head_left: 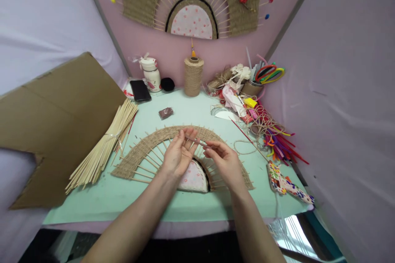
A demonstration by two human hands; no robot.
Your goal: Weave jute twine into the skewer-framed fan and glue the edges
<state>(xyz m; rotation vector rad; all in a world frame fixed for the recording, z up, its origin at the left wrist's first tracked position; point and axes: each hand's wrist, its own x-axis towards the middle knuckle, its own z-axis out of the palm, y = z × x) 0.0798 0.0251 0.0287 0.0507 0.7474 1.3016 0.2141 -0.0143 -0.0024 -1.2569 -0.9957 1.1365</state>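
Observation:
A thin brown strip, perhaps rolled clay, stretches between my two hands above the woven fan. My left hand is turned palm up, with one end of the strip lying across its fingers close to the thumb. The other end is pinched between the thumb and fingertips of my right hand. Below lies a half-round fan of twine woven over thin sticks, with a pink-dotted white centre edged in black. My hands and forearms hide part of it. Behind the fan rests a small wrapped brown block.
Left are a stick bundle, cardboard, a phone and a bottle. A twine spool stands behind. Right are pipe cleaners, scissors and a patterned glue gun. A finished fan hangs above.

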